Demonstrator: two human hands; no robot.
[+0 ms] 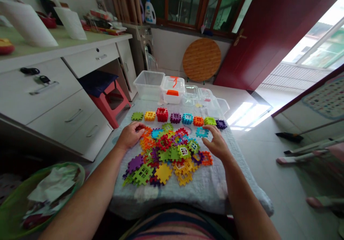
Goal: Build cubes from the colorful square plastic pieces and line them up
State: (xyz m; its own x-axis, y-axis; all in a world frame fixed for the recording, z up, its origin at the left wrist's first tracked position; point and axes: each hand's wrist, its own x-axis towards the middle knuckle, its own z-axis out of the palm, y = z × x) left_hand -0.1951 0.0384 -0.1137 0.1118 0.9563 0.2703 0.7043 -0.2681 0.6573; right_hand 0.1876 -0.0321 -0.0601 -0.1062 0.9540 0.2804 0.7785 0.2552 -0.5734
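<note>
1. A daylit room holds a small desk (199,193) under a pale patterned cloth; the person sits at its near edge.
2. Nearest on the desk lies a loose heap of plastic tiles (174,153), in mixed colours with notched edges, some with window grids. This is the part that looks not yet sorted, and it is large.
3. The two hands are well apart. The left hand (131,134) is at the heap's far left corner, fingers curled by orange tiles; I cannot tell whether it grips one. The right hand (217,142) is at the far right, thumb and fingers parted at the edge of a light blue tile (201,132); whether it is pinched is unclear.
4. Beyond the heap runs a row of eight small groups, each of one colour: green (137,116), yellow (149,115), red (162,114), purple (175,118), light blue (187,118), orange (198,120), light green (210,120), dark purple (221,124). Red looks tallest. Colour grouping seems begun, but far from finished.
5. At the far end stand an open clear box (149,86) and a lidded box (168,98) with orange clips, showing no readable writing.
6. Farther off, a detergent bottle (149,11) has a label too small to read; the wall chart (325,100) at right is equally illegible.
</note>
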